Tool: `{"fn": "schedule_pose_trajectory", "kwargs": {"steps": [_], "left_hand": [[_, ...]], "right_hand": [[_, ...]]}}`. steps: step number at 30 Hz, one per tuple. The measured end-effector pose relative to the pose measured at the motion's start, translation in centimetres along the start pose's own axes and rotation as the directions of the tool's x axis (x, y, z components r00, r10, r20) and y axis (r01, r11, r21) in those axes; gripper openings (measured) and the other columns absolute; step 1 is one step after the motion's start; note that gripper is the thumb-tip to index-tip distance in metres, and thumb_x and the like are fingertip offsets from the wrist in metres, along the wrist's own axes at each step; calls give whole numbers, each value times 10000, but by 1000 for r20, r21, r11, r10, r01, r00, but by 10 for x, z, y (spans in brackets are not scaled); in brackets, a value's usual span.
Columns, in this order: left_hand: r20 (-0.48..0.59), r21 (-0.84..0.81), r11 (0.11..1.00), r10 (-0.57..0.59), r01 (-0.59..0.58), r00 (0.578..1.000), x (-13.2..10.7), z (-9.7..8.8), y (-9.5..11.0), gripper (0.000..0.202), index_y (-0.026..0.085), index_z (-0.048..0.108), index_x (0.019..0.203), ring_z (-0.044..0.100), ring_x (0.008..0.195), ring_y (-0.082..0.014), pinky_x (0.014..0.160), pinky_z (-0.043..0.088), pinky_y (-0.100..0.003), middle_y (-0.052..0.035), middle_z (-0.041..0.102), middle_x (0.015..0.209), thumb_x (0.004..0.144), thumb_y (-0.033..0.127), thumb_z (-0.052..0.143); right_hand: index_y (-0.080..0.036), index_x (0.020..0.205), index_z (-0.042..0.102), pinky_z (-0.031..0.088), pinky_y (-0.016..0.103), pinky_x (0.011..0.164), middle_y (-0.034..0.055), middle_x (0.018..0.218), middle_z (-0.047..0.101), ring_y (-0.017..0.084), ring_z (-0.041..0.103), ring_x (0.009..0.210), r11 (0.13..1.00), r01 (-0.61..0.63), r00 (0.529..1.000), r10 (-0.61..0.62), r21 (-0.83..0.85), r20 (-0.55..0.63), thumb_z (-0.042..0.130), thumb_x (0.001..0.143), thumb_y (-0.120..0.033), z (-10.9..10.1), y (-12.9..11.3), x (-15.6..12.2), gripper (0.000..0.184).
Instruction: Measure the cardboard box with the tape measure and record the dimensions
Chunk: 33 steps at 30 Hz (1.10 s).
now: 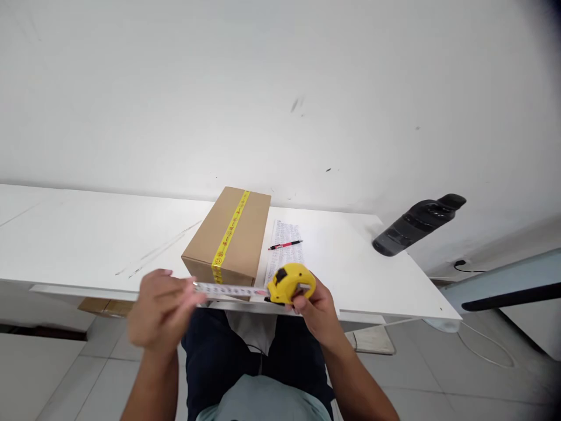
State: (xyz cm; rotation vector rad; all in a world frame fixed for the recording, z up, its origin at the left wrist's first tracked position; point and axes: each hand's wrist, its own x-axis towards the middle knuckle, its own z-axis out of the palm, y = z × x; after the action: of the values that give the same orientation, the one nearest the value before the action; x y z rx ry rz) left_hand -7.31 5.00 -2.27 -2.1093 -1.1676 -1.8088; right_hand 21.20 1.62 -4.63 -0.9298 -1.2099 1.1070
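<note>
My right hand [316, 307] grips a yellow tape measure [290, 282] just in front of the table's near edge. Its white blade [228, 289] is pulled out to the left. My left hand [160, 313] pinches the blade's free end. The blade runs along the near face of a brown cardboard box [232, 234] sealed with yellow printed tape, which stands on the white table [87, 240].
A printed sheet of paper [287, 248] lies to the right of the box with a red and black pen [284, 245] on it. A dark bottle [416, 225] lies tilted at the table's far right. A cable [486, 345] runs over the tiled floor.
</note>
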Motion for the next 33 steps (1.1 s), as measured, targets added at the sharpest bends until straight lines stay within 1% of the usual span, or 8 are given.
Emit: {"fn": "schedule_pose_trajectory", "kwargs": {"steps": [2, 5, 11, 14, 18, 21, 27, 33], "left_hand": [[118, -12, 965, 261, -262, 958, -2, 12, 35, 155, 303, 704, 924, 703, 701, -141, 948, 550, -446, 69, 777, 870, 847, 235, 821], [165, -163, 929, 358, -332, 919, -7, 44, 73, 146, 250, 687, 939, 710, 707, -116, 966, 549, -396, 46, 788, 851, 871, 285, 812], [255, -204, 929, 356, -309, 899, -26, 83, 92, 500, 237, 696, 1041, 716, 956, -198, 1111, 466, -439, -44, 791, 956, 840, 695, 673], [265, -45, 954, 297, -296, 917, -18, 88, 89, 531, 263, 672, 1204, 677, 1143, -274, 1181, 392, -512, -96, 773, 1115, 851, 659, 703], [198, 260, 961, 45, -97, 979, 4, 92, 69, 661, 246, 569, 1410, 570, 1343, -383, 1190, 343, -607, -174, 685, 1337, 874, 606, 711], [237, 371, 928, -52, -42, 970, 15, 80, 50, 605, 224, 605, 1375, 563, 1342, -424, 1186, 326, -652, -176, 677, 1350, 893, 576, 704], [518, 305, 924, 42, -231, 854, 22, 20, 37, 496, 264, 544, 1478, 512, 1426, -350, 1173, 443, -559, -88, 648, 1433, 997, 374, 593], [589, 206, 938, 110, -280, 801, 29, -30, 20, 549, 361, 472, 1539, 638, 1315, -251, 1134, 541, -451, -20, 667, 1423, 1012, 236, 564]], "right_hand": [[-226, 925, 667, 476, 298, 512, 5, 633, 655, 169, 565, 537, 995, -68, 997, 65, 74, 41, 777, 752, -714, -4, 10, -15, 529], [-227, 845, 644, 413, 291, 441, 13, 575, 628, 165, 521, 471, 982, -133, 991, 134, 138, 4, 780, 713, -754, -9, 23, -34, 560], [-230, 812, 624, 406, 268, 414, 32, 607, 630, 176, 555, 509, 966, -149, 958, 193, 210, -211, 734, 745, -767, -23, 34, -60, 552], [-224, 858, 627, 445, 270, 461, 45, 684, 669, 171, 582, 555, 967, -162, 926, 218, 196, -308, 668, 836, -725, -32, 45, -68, 503], [-230, 1024, 625, 551, 344, 661, 63, 866, 737, 210, 676, 731, 990, -123, 842, 142, 72, -520, 647, 895, -645, -40, 70, -67, 435], [-225, 1141, 606, 564, 441, 855, 93, 1052, 743, 266, 704, 949, 979, -113, 774, -20, -169, -633, 688, 868, -606, -45, 88, -59, 476], [-219, 981, 644, 483, 619, 1012, 110, 935, 722, 341, 659, 973, 784, -196, 823, -195, -589, -533, 654, 863, -655, -53, 103, -49, 451], [-214, 953, 615, 293, 675, 1188, -22, 632, 566, 220, 527, 590, 563, -219, 833, -317, -797, -453, 517, 920, -707, -77, 98, -27, 503]]}}
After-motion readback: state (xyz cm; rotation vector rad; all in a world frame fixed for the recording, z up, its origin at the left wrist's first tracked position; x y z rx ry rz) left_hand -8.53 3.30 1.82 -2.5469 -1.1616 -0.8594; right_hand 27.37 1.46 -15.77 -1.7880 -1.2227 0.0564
